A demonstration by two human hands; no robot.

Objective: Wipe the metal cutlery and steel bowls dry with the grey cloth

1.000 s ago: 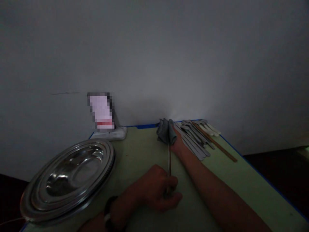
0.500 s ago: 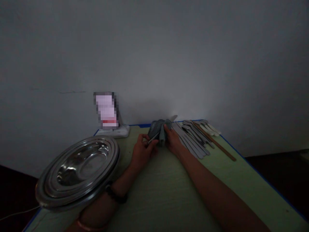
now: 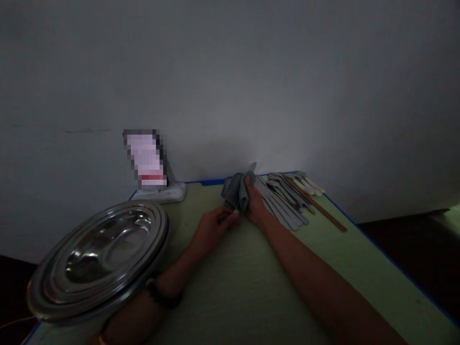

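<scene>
The grey cloth [image 3: 234, 188] wraps a metal utensil [image 3: 253, 167] over the table [image 3: 223, 297]; the right hand [image 3: 256, 205] has its fingers closed on the cloth, the left hand [image 3: 208, 232] pinches the utensil's near end; moving either calls for steady grips

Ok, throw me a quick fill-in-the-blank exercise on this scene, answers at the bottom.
1. The right hand grips a gray ____.
2. The left hand has a dark ____ around its wrist.
3. The color of the edging on the pale green table is ____.
4. From the wearer's view, the metal dishes sit to the ____ of the laid-out cutlery.

Missing words: cloth; bracelet; blue; left.
</scene>
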